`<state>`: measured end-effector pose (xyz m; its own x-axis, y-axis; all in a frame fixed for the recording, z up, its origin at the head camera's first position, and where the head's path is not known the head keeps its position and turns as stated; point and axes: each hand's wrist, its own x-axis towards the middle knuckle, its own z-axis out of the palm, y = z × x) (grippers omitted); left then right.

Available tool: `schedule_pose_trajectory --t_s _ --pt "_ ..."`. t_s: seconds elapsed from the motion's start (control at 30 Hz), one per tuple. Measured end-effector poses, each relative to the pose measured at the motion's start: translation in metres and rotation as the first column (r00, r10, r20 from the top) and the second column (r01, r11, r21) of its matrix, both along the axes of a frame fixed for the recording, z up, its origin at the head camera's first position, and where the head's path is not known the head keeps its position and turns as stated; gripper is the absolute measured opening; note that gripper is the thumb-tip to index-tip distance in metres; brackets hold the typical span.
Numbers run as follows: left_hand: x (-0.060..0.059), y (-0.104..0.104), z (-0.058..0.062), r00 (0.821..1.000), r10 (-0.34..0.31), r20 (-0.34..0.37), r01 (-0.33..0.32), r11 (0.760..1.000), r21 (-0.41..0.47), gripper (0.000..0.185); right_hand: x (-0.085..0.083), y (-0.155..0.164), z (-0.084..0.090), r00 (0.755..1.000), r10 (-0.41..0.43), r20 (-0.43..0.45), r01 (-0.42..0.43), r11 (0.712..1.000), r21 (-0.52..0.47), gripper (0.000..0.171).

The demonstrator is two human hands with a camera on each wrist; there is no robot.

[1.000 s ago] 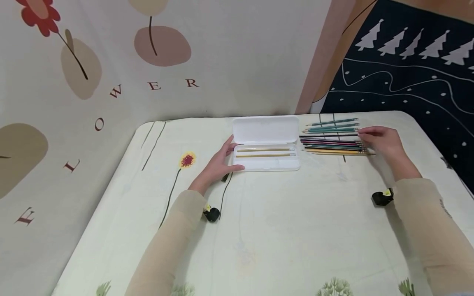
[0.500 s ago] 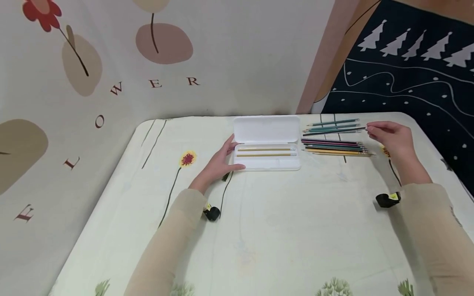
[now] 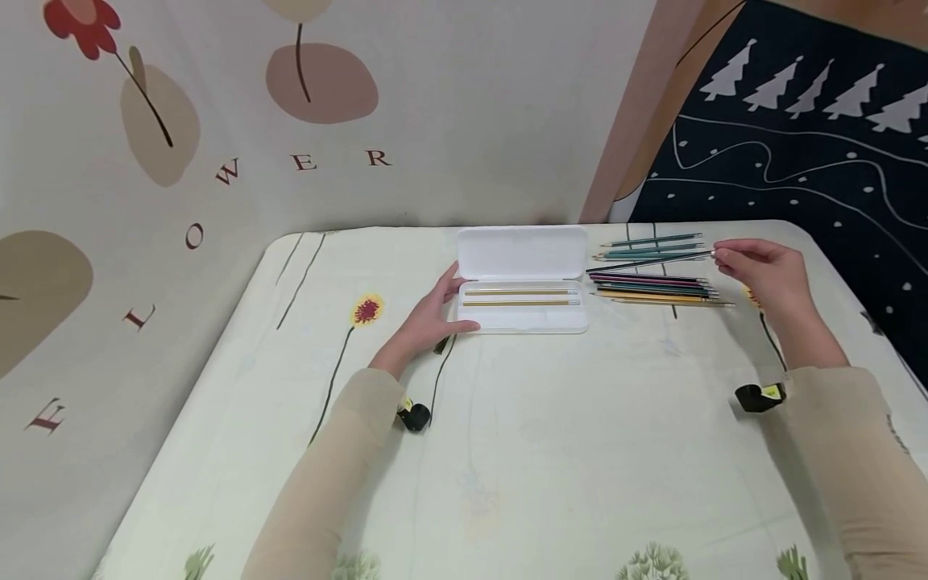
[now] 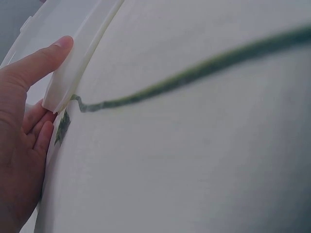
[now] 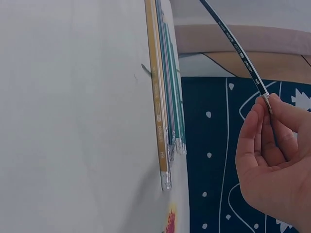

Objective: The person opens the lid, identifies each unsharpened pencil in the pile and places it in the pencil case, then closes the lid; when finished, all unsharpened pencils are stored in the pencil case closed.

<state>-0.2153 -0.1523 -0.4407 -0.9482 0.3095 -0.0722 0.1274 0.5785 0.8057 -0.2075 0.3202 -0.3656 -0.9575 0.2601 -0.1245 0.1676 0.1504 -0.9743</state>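
Observation:
An open white pencil case [image 3: 522,278] lies at the table's far middle, with two gold pencils [image 3: 520,298] in its lower tray. My left hand [image 3: 435,314] rests against the case's left end, thumb on its front rim [image 4: 68,80]. Right of the case lies a row of several coloured pencils [image 3: 656,288] and a few teal ones [image 3: 652,246]. My right hand [image 3: 761,270] pinches the eraser end of a dark pencil [image 3: 648,262] and holds it lifted above the rows; the pencil [image 5: 233,43] slants away from my fingertips [image 5: 269,104].
A pale tablecloth [image 3: 507,451] with printed flowers and stems covers the table. A printed fabric wall stands behind, and a dark cloth with white trees [image 3: 797,121] hangs at the right. Wrist cameras [image 3: 757,396] sit on both sleeves.
My right hand took one dark pencil from the rows, lifted it by its eraser end and now tilts its tip towards the case. The left hand has stayed on the case.

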Motion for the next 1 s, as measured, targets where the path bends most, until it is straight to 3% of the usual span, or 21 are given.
schedule_pose_trajectory --t_s 0.37,0.7,0.8,1.0 --pt "-0.001 0.0 -0.001 1.0 -0.003 -0.001 0.003 1.0 0.003 0.11 0.003 -0.011 -0.007 0.994 0.073 -0.083 -0.085 0.985 -0.149 0.023" --pt "-0.002 0.0 -0.002 1.0 -0.003 -0.012 0.003 1.0 0.007 0.11 -0.004 -0.022 -0.017 0.994 0.103 -0.047 -0.102 0.994 0.026 0.041" --pt "-0.001 -0.001 -0.002 1.0 -0.001 -0.014 0.001 1.0 0.004 0.11 -0.013 -0.018 -0.029 0.993 0.118 -0.023 -0.116 0.99 0.08 0.047" --pt "-0.002 -0.001 -0.002 1.0 0.002 -0.01 -0.002 1.0 0.0 0.11 -0.04 -0.001 -0.069 0.991 0.13 -0.043 -0.128 0.991 0.029 0.05"
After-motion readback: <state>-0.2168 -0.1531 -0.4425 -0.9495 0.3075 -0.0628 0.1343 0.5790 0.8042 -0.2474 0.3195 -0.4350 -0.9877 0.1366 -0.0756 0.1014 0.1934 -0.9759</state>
